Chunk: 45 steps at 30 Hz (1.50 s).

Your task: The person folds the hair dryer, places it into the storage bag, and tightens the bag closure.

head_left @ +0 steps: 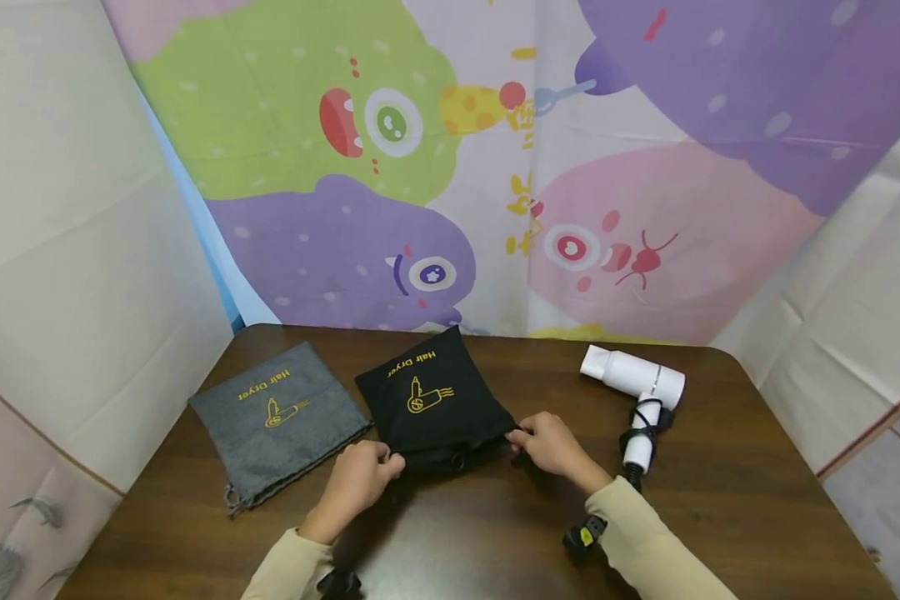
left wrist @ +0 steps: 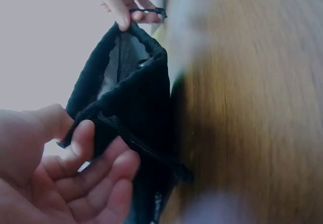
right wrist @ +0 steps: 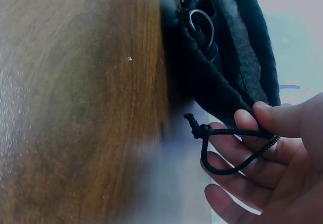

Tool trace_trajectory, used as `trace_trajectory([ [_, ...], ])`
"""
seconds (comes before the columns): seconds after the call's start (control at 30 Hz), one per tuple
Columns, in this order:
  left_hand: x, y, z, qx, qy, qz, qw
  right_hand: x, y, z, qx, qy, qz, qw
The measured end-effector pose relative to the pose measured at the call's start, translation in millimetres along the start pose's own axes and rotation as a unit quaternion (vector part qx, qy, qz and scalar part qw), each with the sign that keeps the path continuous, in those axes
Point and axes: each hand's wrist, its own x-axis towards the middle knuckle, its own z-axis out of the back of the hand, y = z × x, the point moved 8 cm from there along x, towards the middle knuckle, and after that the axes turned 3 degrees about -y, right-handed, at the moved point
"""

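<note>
Here the black pouch (head_left: 437,404) stretches between left hand (head_left: 360,479) and right hand (head_left: 551,442).

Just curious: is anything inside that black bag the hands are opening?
Through the black bag's open mouth only grey lining shows near the rim; deeper inside is covered by fabric, so contents cannot be seen.

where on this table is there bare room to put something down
Bare wood in the table corner right of the hair dryer, and front left below the grey bag. Crowded around the black bag, held by both hands.
</note>
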Motion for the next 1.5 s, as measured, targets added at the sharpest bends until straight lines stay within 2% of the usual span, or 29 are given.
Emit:
trace_trajectory([
  [0.13, 2.4, 5.2, -0.9, -0.065, 0.001, 0.023, 0.9976, 1.5, 0.0, -0.2, 0.011, 0.005, 0.010, 1.000],
  [0.23, 3.7, 8.1, -4.0, -0.122, 0.010, 0.039, 0.9917, 3.0, 0.1, -0.3, 0.022, 0.002, 0.021, 1.000],
  [0.3, 3.3, 9.0, -8.8, -0.170, 0.032, 0.053, 0.9835, 3.9, 0.0, -0.2, 0.030, -0.002, 0.026, 0.999],
  [0.43, -0.3, 10.8, -20.9, -0.268, 0.084, 0.093, 0.9552, 4.6, -0.6, -0.7, 0.043, -0.003, 0.027, 0.999],
  [0.5, -1.5, 11.2, -23.8, -0.299, 0.095, 0.113, 0.9429, 4.7, -0.5, -0.7, 0.050, 0.002, 0.024, 0.998],
  [0.6, -3.6, 10.8, -25.7, -0.321, 0.093, 0.126, 0.9340, 3.6, 0.0, -0.9, 0.061, 0.010, 0.016, 0.998],
  [0.8, -6.1, 9.0, -28.8, -0.352, 0.086, 0.137, 0.9219, 1.8, 1.8, -2.1, 0.078, 0.026, 0.009, 0.997],
  [0.9, -7.8, 8.8, -30.7, -0.351, 0.095, 0.136, 0.9215, 1.1, 1.3, -3.5, 0.080, 0.032, 0.009, 0.996],
  [1.07, -8.8, 7.9, -31.6, -0.342, 0.133, 0.120, 0.9225, 0.4, -1.3, -4.6, 0.076, 0.036, 0.008, 0.996],
  [1.17, -8.7, 5.4, -28.7, -0.306, 0.168, 0.085, 0.9332, -0.4, -1.9, -5.8, 0.091, 0.047, 0.002, 0.995],
  [1.27, -9.0, 2.7, -23.0, -0.227, 0.192, 0.041, 0.9541, -2.5, -2.3, -7.6, 0.127, 0.070, -0.012, 0.989],
  [1.37, -9.2, 1.7, -13.8, -0.100, 0.184, 0.015, 0.9777, -5.5, -2.2, -9.9, 0.156, 0.102, -0.021, 0.982],
  [1.43, -9.8, 2.2, -7.7, -0.020, 0.175, 0.002, 0.9844, -7.6, -2.1, -12.0, 0.159, 0.127, -0.019, 0.979],
  [1.5, -11.0, 2.4, -2.3, 0.043, 0.171, -0.007, 0.9844, -9.6, -1.8, -13.9, 0.158, 0.149, -0.014, 0.976],
])
